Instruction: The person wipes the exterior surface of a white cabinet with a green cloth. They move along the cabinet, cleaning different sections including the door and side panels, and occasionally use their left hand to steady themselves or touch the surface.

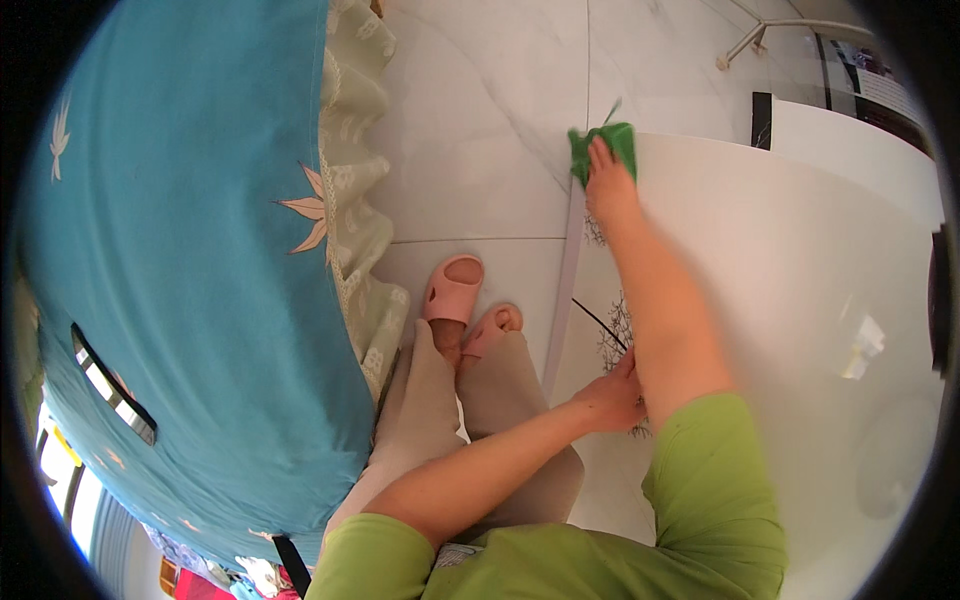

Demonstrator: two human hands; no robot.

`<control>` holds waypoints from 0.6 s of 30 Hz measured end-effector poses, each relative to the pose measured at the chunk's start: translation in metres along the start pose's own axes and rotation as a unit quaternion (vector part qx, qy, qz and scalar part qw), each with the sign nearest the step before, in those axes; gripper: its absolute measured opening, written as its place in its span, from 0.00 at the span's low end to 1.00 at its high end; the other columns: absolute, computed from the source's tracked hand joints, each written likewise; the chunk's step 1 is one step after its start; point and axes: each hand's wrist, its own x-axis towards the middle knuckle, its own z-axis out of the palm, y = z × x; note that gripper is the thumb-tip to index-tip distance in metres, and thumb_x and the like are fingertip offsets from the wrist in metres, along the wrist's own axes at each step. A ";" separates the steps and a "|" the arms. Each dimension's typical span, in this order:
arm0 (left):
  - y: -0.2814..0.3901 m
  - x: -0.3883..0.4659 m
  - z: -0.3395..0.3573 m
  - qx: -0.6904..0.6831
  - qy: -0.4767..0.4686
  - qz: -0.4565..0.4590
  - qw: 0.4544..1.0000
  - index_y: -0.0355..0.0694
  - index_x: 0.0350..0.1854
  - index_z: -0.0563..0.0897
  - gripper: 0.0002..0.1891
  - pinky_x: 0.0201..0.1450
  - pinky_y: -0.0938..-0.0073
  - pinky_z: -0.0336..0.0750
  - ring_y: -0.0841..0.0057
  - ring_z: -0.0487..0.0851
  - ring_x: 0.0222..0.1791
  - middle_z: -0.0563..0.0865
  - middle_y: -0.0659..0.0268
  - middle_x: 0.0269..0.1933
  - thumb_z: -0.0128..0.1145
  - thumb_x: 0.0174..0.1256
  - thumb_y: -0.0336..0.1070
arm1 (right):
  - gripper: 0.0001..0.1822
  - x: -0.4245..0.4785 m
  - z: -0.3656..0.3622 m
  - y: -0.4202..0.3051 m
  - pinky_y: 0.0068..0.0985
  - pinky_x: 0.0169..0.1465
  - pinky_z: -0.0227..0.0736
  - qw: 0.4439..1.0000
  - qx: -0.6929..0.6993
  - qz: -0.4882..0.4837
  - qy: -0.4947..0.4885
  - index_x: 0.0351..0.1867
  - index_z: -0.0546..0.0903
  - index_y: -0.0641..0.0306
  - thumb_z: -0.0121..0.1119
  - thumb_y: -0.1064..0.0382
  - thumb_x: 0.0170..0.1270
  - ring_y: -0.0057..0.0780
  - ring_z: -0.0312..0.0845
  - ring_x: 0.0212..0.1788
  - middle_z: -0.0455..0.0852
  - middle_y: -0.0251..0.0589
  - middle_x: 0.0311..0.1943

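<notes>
My right hand (611,180) presses a green cloth (622,142) onto the far front corner of a low white cabinet (795,285) with a glossy top. Part of the cloth hangs over the corner, and a thin green strip sticks out past it. Closer to my body, my left hand (611,397) is at the cabinet's front, by the top edge. Its fingertips are partly hidden behind my right forearm. Dark branch-like patterns (616,322) decorate the cabinet's pale front, with a thin black line between panels.
To the left is a bed with a blue cover (202,225) and a pale ruffled skirt (356,150). A dark-framed glossy flat object (112,386) lies on it. My feet in pink slippers (454,289) stand on marble-look tiles (480,150). A metal stand (757,34) is at the far right.
</notes>
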 end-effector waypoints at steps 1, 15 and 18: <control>0.015 -0.008 -0.022 0.010 -0.037 -0.018 0.999 0.40 0.75 0.48 0.41 0.65 0.60 0.69 0.48 0.68 0.66 0.52 0.49 0.76 0.52 0.66 0.51 | 0.27 -0.008 0.013 -0.024 0.42 0.74 0.43 1.000 0.012 0.001 0.025 0.66 0.70 0.65 0.44 0.58 0.67 0.43 0.47 0.76 0.61 0.45 0.72; -0.010 -0.065 -0.062 0.341 -0.094 -0.170 0.920 0.34 0.70 0.61 0.34 0.63 0.53 0.68 0.58 0.69 0.67 0.66 0.48 0.69 0.53 0.67 0.48 | 0.20 -0.081 0.022 -0.094 0.36 0.74 0.40 0.987 0.090 -0.129 -0.015 0.51 0.86 0.57 0.49 0.55 0.65 0.35 0.62 0.69 0.80 0.36 0.60; 0.010 -0.047 -0.066 0.432 -0.058 -0.136 0.890 0.33 0.68 0.64 0.33 0.61 0.54 0.69 0.60 0.70 0.67 0.69 0.49 0.67 0.55 0.65 0.46 | 0.22 -0.048 0.025 -0.050 0.37 0.75 0.38 0.998 0.061 -0.023 0.014 0.61 0.75 0.61 0.44 0.56 0.69 0.36 0.53 0.72 0.68 0.38 0.67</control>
